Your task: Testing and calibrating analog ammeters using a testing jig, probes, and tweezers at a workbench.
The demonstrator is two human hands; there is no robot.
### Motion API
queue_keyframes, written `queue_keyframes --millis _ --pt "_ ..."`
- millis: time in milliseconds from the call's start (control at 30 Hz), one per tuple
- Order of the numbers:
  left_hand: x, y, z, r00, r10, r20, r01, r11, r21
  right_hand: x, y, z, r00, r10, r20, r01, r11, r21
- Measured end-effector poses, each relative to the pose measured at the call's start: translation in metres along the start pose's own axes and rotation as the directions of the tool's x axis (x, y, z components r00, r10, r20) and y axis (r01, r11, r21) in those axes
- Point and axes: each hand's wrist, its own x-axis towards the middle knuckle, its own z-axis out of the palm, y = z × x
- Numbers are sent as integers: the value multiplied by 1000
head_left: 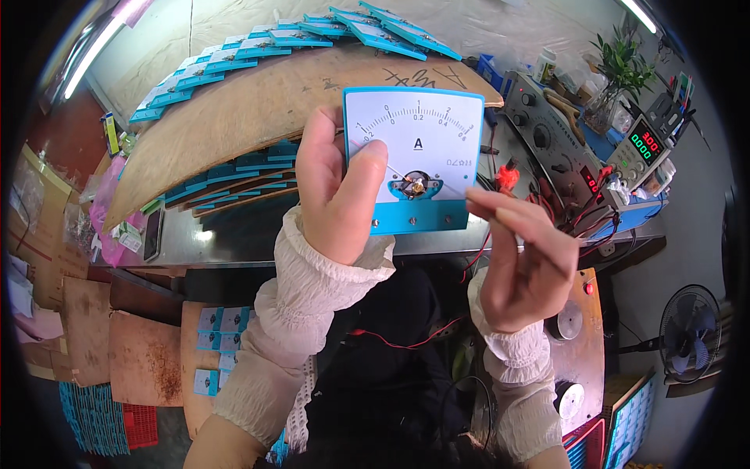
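Note:
My left hand (332,191) grips an analog panel meter (426,144) by its left side, the thumb lying over the white dial face. The meter has a blue rim, a curved scale, a thin needle and an exposed mechanism in a round opening low on the dial. It is held upright above the front edge of the bench. At the meter's lower right edge, my right hand (523,250) is closed in a pinch. A thin, pale tip seems to run from its fingers toward the mechanism; what it belongs to is hidden.
Brown boards (258,117) carrying rows of blue-and-white meters are stacked behind the left hand. At right stand a grey instrument box (547,133), a small power supply (642,148) with lit digits, and red clips (508,178) with leads. A fan (690,332) is far right.

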Motion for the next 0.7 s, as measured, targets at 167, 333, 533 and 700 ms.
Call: queue_keyframes --millis 167,333,533,700 --pt "-5 -2 1 1000 7 22 -7 1000 5 -5 0 0 985 174 -13 -169 969 180" --pt "-12 -5 4 984 153 86 -160 984 83 -18 -1 7 956 249 -158 -187 926 326" --pt "-10 -17 8 951 259 167 -300 904 305 -31 -4 12 724 657 -211 -472 694 544" --pt "-1 -35 -7 1000 19 25 -27 918 395 -29 -13 -1 838 363 -408 -185 892 413"
